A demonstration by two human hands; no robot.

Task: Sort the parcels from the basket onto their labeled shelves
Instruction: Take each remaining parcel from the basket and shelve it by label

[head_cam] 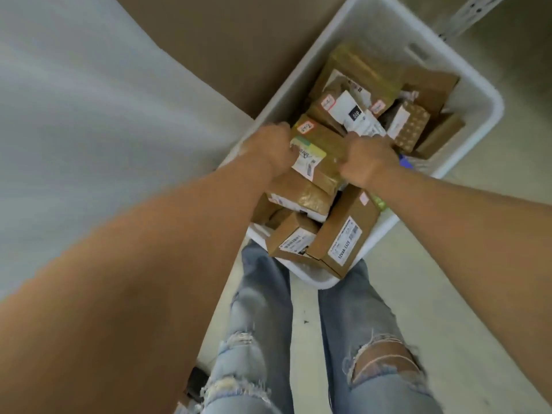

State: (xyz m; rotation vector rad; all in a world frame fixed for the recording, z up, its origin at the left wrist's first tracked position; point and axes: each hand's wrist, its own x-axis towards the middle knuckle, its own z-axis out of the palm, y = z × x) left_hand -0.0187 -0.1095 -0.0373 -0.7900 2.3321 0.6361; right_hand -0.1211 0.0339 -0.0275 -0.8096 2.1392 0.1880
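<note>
Gripping opposite ends of a tape-wrapped brown parcel [318, 150] with curled fingers, the left hand [273, 147] and right hand [366, 162] hold it above the other cardboard parcels [343, 240] piled inside the white plastic basket [475, 94], at the basket's near half.

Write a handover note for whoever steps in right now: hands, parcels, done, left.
Left hand and right hand each grip one end of a taped brown parcel over the white basket.
The basket is full of other parcels, among them a box marked 12V4A at the near end.
No shelf label is in view.
Done: nothing visibly shelved.
Left: lift this parcel out, read its tag, shelve it, then the rest.
</note>
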